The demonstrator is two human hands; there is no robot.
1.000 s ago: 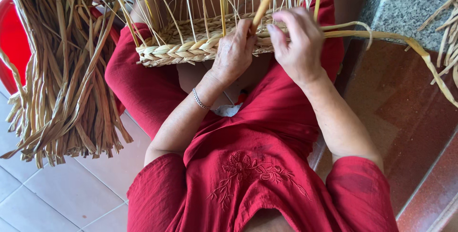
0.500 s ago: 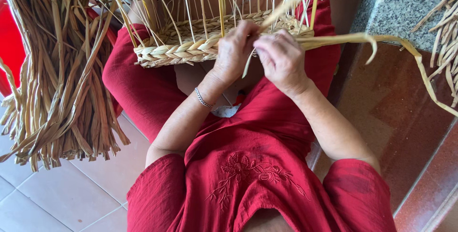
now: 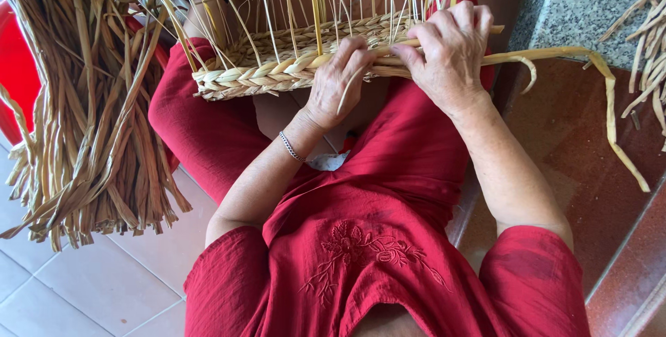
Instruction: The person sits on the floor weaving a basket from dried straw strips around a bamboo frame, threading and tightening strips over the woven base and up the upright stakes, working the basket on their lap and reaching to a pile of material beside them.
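Now, head view, line by line:

Change: a second ago the right hand (image 3: 449,53) held a strand raised high above the rim; that strand is now pulled down and lies flat along the braid (image 3: 277,73), so it looks like one more stitch of the weaving is being pressed in.

Hands moved: both came closer together, and now they almost touch at the fingertips on the front edge of the basket (image 3: 298,46).

Left hand (image 3: 338,80): fingers curled, pinching the braid and a thin strand against the rim; a bracelet (image 3: 290,147) sits at the wrist.

Right hand: half closed, fingers bent over the rim, thumb pressing the flat strand (image 3: 555,56), which runs away to the right and hangs down over the brown ledge (image 3: 590,170).

Basket: rests on the lap, on the red trousers (image 3: 201,129), with thin upright stakes (image 3: 316,4) rising from it, still unwoven.

Bundle (image 3: 83,115): dried strands hang at the left, well apart from both hands, above the tile floor (image 3: 104,288).

Stone top (image 3: 576,4): grey, speckled, at the upper right.
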